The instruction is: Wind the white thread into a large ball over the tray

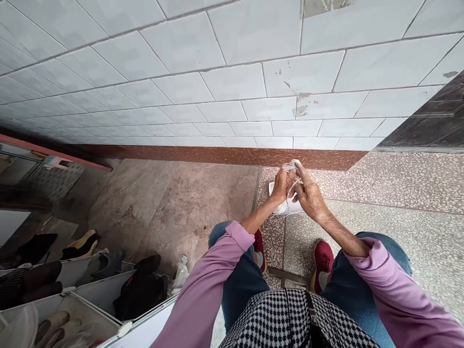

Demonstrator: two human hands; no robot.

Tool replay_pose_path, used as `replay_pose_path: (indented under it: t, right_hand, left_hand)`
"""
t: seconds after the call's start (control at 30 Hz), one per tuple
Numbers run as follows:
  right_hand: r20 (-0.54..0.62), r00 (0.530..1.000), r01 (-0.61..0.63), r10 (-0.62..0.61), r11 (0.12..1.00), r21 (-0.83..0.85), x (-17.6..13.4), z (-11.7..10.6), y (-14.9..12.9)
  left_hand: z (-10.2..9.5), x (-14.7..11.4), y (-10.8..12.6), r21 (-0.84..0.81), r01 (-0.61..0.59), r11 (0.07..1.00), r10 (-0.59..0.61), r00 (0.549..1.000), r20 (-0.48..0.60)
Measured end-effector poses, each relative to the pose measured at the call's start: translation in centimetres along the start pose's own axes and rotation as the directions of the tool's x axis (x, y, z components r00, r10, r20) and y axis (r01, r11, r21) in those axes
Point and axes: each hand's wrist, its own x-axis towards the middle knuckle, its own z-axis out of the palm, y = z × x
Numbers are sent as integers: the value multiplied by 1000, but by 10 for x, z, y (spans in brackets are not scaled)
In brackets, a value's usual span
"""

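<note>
A small bundle of white yarn [291,166] is pinched at the fingertips of my left hand [283,185]. My right hand [311,197] meets it from the other side, its index finger stretched up to the bundle. A loose white strand hangs between the two hands and passes by the curled fingers of the right one. Whether a hook or needle is in those fingers is too small to tell. Below the hands, a white tray [299,208] rests on the floor, partly hidden by them. In its near left corner lies more white yarn [281,208].
A white tiled wall [232,79] with a red-brown skirting [203,154] rises in front. At the lower left stands an open shoe rack [105,290] with several shoes and a plastic bag [180,274]. My knees and red shoes [322,258] flank the speckled floor.
</note>
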Motion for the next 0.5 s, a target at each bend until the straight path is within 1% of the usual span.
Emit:
replay_pose_path:
  t: [0.07,0.1,0.17,0.23,0.27,0.3,0.33,0.37,0.4,0.43,0.47,0.5]
  right_hand:
    - [30,999,24,-24,1000,-7,-5,-3,-6]
    - [29,999,21,-22,1000,18,-6,-6,-8]
    - [-22,1000,-8,10,995,98,-2,-18,-8]
    - [-110,992,-36,55,984,174,8,-36,-5]
    - [-146,987,-41,70,980,194,13,-45,-3]
    - [-160,984,-46,80,977,206,18,-54,-1]
    - [-151,985,-52,85,976,211,22,-61,1]
    - [-123,989,-56,83,976,209,25,-66,2]
    - [-76,994,-61,77,978,198,27,-68,3]
    - [-15,998,-65,69,982,180,29,-69,4]
    - [48,997,-67,60,985,158,30,-68,5]
    - [105,993,-68,54,988,139,30,-66,5]
  left_hand:
    - [-7,12,0,-44,69,997,-73,992,-105]
    - [-12,19,1,-51,82,995,-87,990,-115]
    - [-22,29,4,-54,94,994,-99,990,-102]
    - [-31,32,7,-50,81,995,-81,997,-3]
    - [-33,30,8,-34,72,997,-70,995,65]
    - [-35,27,9,-6,53,999,-51,988,144]
    - [-36,23,10,26,17,1000,-23,967,252]
    - [-37,18,10,59,-15,998,-8,931,364]
    - [-37,13,10,93,-49,994,2,892,453]
    - [-38,9,9,127,-86,988,8,856,517]
    - [-38,5,9,161,-123,979,13,832,555]
    - [-39,3,8,192,-160,968,23,822,570]
